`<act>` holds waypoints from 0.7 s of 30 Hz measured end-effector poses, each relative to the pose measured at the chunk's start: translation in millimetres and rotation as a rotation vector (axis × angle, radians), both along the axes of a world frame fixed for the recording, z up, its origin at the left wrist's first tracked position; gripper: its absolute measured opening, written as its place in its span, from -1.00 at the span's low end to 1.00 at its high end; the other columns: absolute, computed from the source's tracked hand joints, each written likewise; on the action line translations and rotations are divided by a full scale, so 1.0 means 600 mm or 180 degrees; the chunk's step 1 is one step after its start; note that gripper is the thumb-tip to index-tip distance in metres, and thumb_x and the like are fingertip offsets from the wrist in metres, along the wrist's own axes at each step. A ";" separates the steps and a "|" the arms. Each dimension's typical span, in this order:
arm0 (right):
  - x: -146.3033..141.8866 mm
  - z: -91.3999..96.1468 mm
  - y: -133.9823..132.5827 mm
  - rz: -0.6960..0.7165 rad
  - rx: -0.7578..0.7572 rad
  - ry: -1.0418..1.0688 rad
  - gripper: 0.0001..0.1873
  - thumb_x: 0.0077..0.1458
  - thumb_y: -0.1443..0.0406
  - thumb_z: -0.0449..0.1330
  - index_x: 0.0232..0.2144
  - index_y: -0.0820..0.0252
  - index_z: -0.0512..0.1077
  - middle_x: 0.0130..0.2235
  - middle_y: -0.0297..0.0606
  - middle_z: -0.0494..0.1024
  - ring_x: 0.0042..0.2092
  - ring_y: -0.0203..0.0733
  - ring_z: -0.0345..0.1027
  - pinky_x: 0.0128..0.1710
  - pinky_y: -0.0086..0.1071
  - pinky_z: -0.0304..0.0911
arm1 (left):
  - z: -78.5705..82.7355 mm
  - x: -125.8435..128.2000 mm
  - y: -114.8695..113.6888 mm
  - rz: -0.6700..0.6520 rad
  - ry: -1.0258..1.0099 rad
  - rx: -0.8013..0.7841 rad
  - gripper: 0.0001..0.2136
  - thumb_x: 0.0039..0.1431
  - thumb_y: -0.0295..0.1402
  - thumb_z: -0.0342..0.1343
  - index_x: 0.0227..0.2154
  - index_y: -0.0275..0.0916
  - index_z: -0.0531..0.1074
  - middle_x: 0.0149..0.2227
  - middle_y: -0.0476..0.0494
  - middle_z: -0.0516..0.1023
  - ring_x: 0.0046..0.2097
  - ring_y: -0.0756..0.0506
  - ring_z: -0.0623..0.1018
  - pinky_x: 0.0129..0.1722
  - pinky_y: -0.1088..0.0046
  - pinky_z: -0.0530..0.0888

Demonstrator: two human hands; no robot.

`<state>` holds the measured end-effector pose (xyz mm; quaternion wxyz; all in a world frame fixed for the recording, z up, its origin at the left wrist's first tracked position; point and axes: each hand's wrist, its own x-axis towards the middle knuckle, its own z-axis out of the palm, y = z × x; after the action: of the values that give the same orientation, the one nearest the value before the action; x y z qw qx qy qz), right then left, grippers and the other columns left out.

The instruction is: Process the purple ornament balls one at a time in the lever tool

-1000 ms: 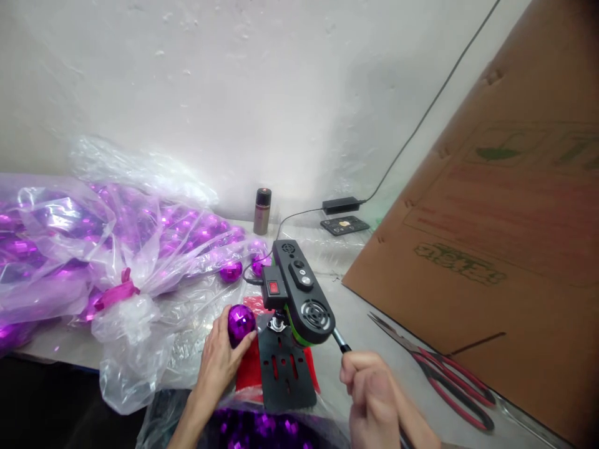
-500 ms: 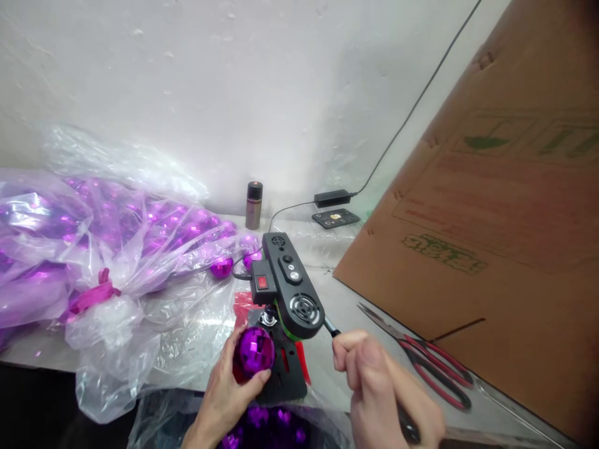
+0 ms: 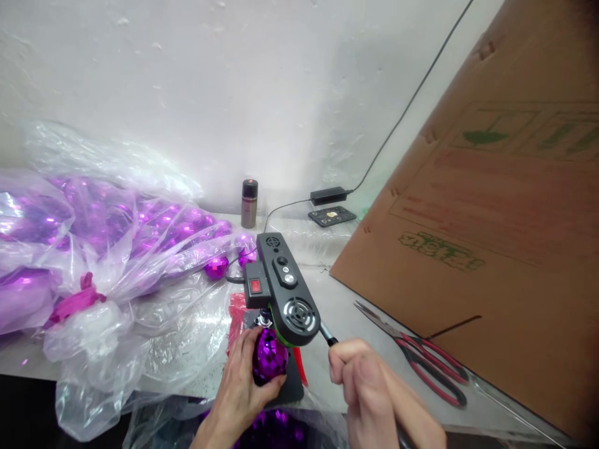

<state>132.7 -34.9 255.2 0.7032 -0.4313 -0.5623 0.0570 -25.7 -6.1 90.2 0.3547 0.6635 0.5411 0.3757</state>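
My left hand is wrapped round a shiny purple mirrored ball, fingers on its left side and thumb below. It holds the ball over a black base plate, close to the metal fitting under a black machine with a red switch. My right hand is closed round the black-handled lever that sticks out from the machine's right side. The underside of the machine above the ball is partly hidden.
A tied clear bag of purple balls fills the left. Loose balls lie by the machine. Red-handled scissors lie before a cardboard box. A spray can, phone and power adapter stand behind.
My left hand has moved the purple ball slightly right and turned it, with the fingers now further over its top. My right hand keeps its grip on the lever. The view has shifted slightly.
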 end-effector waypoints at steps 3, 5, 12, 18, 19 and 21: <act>-0.005 0.006 0.000 -0.0029 0.0014 -0.0015 -0.52 0.59 0.46 0.08 -0.47 0.13 0.29 -0.51 -0.48 0.21 -0.53 -0.42 0.14 -0.48 -0.38 0.05 | 0.005 -0.001 -0.001 -0.0013 0.0054 -0.0060 -0.28 0.05 -0.29 0.47 0.33 -0.20 0.54 0.28 -0.46 0.69 0.35 -0.58 0.66 0.36 -0.38 0.60; -0.009 0.010 0.001 -0.0095 -0.0014 0.0028 -0.51 0.58 0.47 0.07 -0.48 0.11 0.22 -0.51 -0.48 0.15 -0.53 -0.42 0.12 -0.50 -0.38 0.02 | 0.003 0.000 -0.002 0.0050 0.0046 -0.0037 -0.28 0.05 -0.28 0.47 0.33 -0.20 0.54 0.27 -0.45 0.69 0.34 -0.57 0.66 0.37 -0.38 0.59; -0.020 0.018 -0.001 -0.0184 -0.0054 0.0142 -0.50 0.56 0.47 0.07 -0.50 0.10 0.22 -0.51 -0.46 0.12 -0.52 -0.38 0.10 -0.51 -0.34 -0.03 | -0.021 0.007 0.003 0.0482 -0.0136 0.0236 -0.30 0.05 -0.22 0.44 0.29 -0.21 0.54 0.30 -0.50 0.68 0.36 -0.61 0.63 0.41 -0.49 0.50; -0.015 0.011 0.000 -0.0138 0.0016 0.0080 -0.51 0.57 0.46 0.07 -0.49 0.11 0.24 -0.52 -0.47 0.17 -0.53 -0.39 0.15 -0.51 -0.36 0.01 | -0.031 -0.028 0.020 0.0490 -0.0893 -0.0521 -0.18 0.15 0.01 0.46 0.42 -0.16 0.43 0.40 -0.43 0.65 0.44 -0.53 0.61 0.51 -0.28 0.46; -0.012 0.009 0.000 -0.0132 -0.0009 0.0094 -0.51 0.58 0.45 0.07 -0.49 0.11 0.24 -0.51 -0.46 0.19 -0.52 -0.39 0.19 -0.50 -0.37 0.03 | -0.031 -0.037 0.022 0.0459 -0.1071 -0.0738 -0.16 0.18 0.06 0.46 0.44 -0.17 0.40 0.40 -0.43 0.65 0.43 -0.51 0.62 0.50 -0.21 0.49; -0.007 0.006 0.001 -0.0089 -0.0034 0.0097 -0.51 0.58 0.46 0.07 -0.48 0.12 0.25 -0.50 -0.45 0.24 -0.50 -0.40 0.23 -0.49 -0.39 0.04 | -0.030 -0.053 0.021 0.0385 -0.1309 -0.0994 -0.12 0.20 0.13 0.46 0.46 -0.18 0.38 0.43 -0.43 0.63 0.46 -0.48 0.60 0.51 -0.11 0.51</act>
<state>128.5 -34.2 258.5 0.7100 -0.4420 -0.5452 0.0567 -57.8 6.7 72.1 0.5322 0.4769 0.5477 0.4351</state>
